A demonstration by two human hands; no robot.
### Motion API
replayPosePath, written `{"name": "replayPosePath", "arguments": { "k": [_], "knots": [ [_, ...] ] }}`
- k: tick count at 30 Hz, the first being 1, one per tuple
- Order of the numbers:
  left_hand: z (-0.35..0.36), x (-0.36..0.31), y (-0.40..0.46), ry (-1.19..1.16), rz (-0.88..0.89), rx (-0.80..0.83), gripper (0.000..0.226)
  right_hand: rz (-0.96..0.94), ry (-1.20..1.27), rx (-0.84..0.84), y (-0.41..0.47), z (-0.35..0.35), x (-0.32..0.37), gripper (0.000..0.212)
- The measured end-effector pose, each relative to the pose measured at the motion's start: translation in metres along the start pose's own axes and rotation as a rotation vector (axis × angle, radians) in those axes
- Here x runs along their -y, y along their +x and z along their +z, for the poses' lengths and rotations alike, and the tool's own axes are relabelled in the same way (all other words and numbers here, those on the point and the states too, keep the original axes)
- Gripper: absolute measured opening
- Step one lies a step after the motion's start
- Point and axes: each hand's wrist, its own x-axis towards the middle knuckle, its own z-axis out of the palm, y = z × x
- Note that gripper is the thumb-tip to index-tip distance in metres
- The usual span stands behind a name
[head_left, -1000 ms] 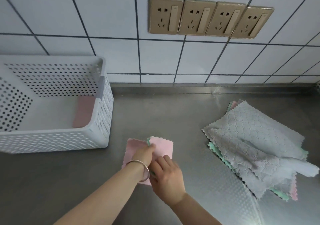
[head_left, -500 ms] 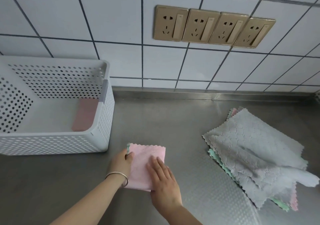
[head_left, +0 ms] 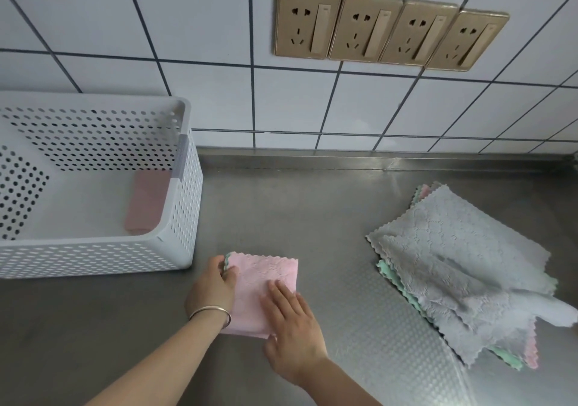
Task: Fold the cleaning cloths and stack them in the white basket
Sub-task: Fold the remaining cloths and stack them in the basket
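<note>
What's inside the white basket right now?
One folded pink cloth lies on the floor of the white basket, against its right wall. The near wall hides the front strip of the floor.

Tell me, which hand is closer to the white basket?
The left hand. It holds the left edge of the pink cloth, just right of the white basket. The right hand presses flat on the cloth's right part, farther from the basket.

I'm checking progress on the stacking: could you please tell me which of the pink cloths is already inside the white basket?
The folded pink cloth lying against the perforated white plastic basket's right wall; the other pink cloth lies on the steel counter under both hands.
</note>
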Motion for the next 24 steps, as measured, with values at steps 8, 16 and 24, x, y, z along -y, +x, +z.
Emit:
{"name": "replayPosePath", "arguments": {
  "k": [8,16,24],
  "knots": [
    [0.017,0.021,-0.013,0.516,0.756,-0.039,0.055,0.193,-0.125,0.047,0.037,-0.007,-0.003,0.055],
    [0.026,0.034,-0.002,0.599,0.650,0.099,0.064,0.238,-0.106,0.153,0.044,0.014,-0.012,0.064],
    [0.017,0.010,-0.010,0.469,0.441,0.067,0.081,0.306,-0.036,0.239,0.052,-0.022,-0.011,0.060]
  ]
}}
